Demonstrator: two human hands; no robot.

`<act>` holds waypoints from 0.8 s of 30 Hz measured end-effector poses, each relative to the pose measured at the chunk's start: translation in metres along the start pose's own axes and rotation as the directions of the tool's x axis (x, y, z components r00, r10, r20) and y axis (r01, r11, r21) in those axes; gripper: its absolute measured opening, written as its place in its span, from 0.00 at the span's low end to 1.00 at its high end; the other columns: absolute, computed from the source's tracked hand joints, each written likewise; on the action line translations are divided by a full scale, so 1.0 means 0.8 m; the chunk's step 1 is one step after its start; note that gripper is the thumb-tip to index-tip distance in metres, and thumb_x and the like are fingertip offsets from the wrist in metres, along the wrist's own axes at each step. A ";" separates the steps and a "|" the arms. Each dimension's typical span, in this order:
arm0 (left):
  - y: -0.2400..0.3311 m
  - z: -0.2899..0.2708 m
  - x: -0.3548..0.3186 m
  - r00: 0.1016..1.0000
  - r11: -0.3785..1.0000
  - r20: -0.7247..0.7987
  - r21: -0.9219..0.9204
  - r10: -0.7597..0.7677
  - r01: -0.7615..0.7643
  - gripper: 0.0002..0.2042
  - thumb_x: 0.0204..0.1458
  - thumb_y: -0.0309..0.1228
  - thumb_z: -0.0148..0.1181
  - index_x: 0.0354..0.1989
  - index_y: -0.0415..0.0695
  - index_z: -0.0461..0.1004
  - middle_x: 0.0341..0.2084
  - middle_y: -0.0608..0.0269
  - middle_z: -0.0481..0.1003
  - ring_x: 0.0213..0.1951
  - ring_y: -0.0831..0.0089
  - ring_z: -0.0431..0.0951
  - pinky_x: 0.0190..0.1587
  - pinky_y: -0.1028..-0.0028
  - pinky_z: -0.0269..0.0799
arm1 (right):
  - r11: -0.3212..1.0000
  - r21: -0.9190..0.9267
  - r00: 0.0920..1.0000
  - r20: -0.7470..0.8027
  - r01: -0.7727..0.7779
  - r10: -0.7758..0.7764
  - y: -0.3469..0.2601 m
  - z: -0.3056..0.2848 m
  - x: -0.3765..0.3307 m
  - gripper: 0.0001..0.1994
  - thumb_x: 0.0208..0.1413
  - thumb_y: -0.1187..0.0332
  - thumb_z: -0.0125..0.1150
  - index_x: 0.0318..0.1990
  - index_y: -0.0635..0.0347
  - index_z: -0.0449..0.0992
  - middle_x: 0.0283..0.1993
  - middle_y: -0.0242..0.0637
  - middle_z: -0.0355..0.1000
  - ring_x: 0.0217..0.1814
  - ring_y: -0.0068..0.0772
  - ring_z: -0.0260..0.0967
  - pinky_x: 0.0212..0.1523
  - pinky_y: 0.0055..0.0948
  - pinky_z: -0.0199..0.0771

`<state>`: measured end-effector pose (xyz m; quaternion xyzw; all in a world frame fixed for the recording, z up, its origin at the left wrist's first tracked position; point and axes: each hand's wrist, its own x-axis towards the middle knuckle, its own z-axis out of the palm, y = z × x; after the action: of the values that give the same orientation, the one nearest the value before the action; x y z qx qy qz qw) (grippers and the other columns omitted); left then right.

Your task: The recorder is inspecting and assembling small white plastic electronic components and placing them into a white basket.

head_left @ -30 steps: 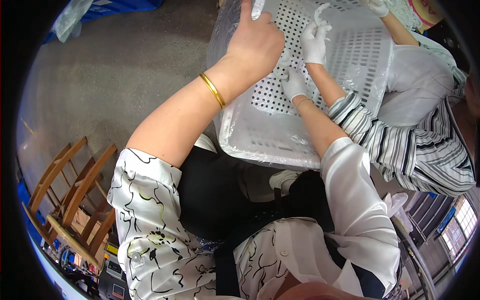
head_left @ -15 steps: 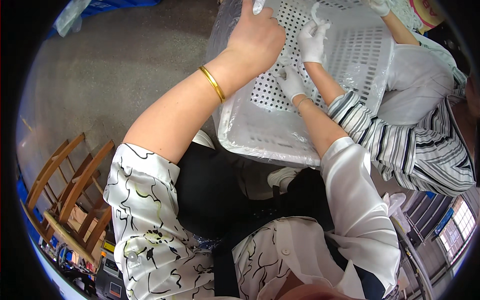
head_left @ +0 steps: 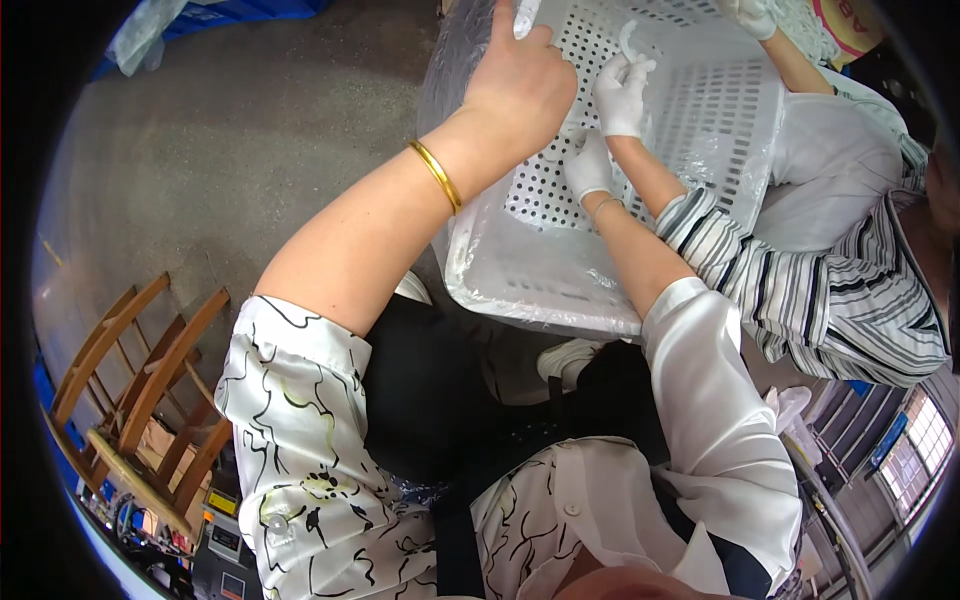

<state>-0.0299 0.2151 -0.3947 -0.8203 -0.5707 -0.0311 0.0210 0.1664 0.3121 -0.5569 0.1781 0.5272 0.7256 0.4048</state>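
Note:
A white perforated plastic basket, lined with clear plastic film, stands in front of me. Bare and wearing a gold bangle, my left hand is over its left side. The fingers are curled, one reaching past the upper edge of the picture; a small white piece shows among them. In a white glove, my right hand reaches into the basket with its fingers bent together, their tips hidden. Beside it, a co-worker's gloved hand pinches a curved white strip.
The co-worker's striped sleeve crosses the basket's right rim, close to my right forearm. Another gloved hand is at the far right. A wooden rack-like frame stands at lower left on the grey floor. A blue container is at upper left.
My left hand has shifted slightly right and down. My right hand has drawn a little right, and its fingertips have gone out of sight. The co-worker's hand has barely moved.

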 end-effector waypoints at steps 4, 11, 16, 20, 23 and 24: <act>0.009 -0.010 0.035 1.000 0.999 -0.011 -0.047 0.028 -0.028 0.09 0.49 0.30 0.55 0.33 0.45 0.83 0.32 0.62 0.80 0.49 0.63 0.74 0.65 0.36 0.45 | 0.971 -0.154 0.975 0.091 -0.185 0.201 -0.034 0.055 0.008 0.09 0.62 0.71 0.54 0.46 0.67 0.74 0.43 0.40 0.77 0.49 0.31 0.74 0.52 0.25 0.73; 0.004 0.000 -0.009 0.988 0.999 0.151 -0.009 -0.031 0.032 0.10 0.46 0.30 0.55 0.33 0.43 0.82 0.28 0.59 0.79 0.45 0.62 0.75 0.65 0.36 0.48 | 0.744 0.636 0.962 -0.011 -0.205 0.274 -0.033 -0.007 0.005 0.10 0.55 0.77 0.47 0.42 0.61 0.74 0.32 0.40 0.69 0.40 0.38 0.69 0.70 0.49 0.54; 0.045 -0.017 0.028 0.996 0.998 -0.072 -0.023 0.053 -0.054 0.09 0.48 0.30 0.54 0.31 0.44 0.81 0.30 0.60 0.78 0.48 0.63 0.74 0.67 0.37 0.43 | 0.984 -0.014 0.932 0.318 -0.177 0.173 -0.151 0.099 0.001 0.24 0.60 0.76 0.47 0.65 0.68 0.62 0.63 0.44 0.67 0.65 0.37 0.62 0.63 0.42 0.61; 0.015 -0.007 -0.013 0.997 0.999 0.061 0.007 -0.042 0.042 0.09 0.49 0.30 0.54 0.32 0.44 0.81 0.32 0.61 0.78 0.49 0.63 0.73 0.68 0.38 0.40 | 0.531 0.728 0.876 0.479 -0.434 0.059 -0.090 -0.032 0.004 0.19 0.57 0.71 0.52 0.56 0.67 0.68 0.56 0.50 0.70 0.59 0.46 0.66 0.59 0.44 0.65; 0.010 -0.013 -0.006 0.996 0.999 0.079 -0.018 -0.034 0.036 0.09 0.49 0.29 0.54 0.32 0.44 0.81 0.32 0.61 0.78 0.49 0.63 0.73 0.68 0.38 0.40 | -0.276 0.811 0.857 0.481 -0.515 -0.187 -0.043 -0.066 -0.044 0.16 0.53 0.66 0.57 0.47 0.66 0.74 0.49 0.55 0.73 0.54 0.55 0.69 0.55 0.46 0.69; 0.016 -0.013 -0.004 0.997 0.998 0.066 -0.052 -0.026 0.029 0.08 0.49 0.29 0.54 0.32 0.45 0.81 0.31 0.61 0.78 0.49 0.63 0.73 0.68 0.38 0.41 | -0.521 0.687 0.861 0.436 -0.507 -0.263 -0.031 -0.074 -0.069 0.16 0.52 0.64 0.59 0.44 0.65 0.76 0.47 0.57 0.73 0.52 0.57 0.71 0.54 0.47 0.70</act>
<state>-0.0194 0.2071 -0.3847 -0.8132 -0.5813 -0.0194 -0.0197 0.1691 0.2350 -0.5925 0.6620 0.7386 -0.1209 0.0393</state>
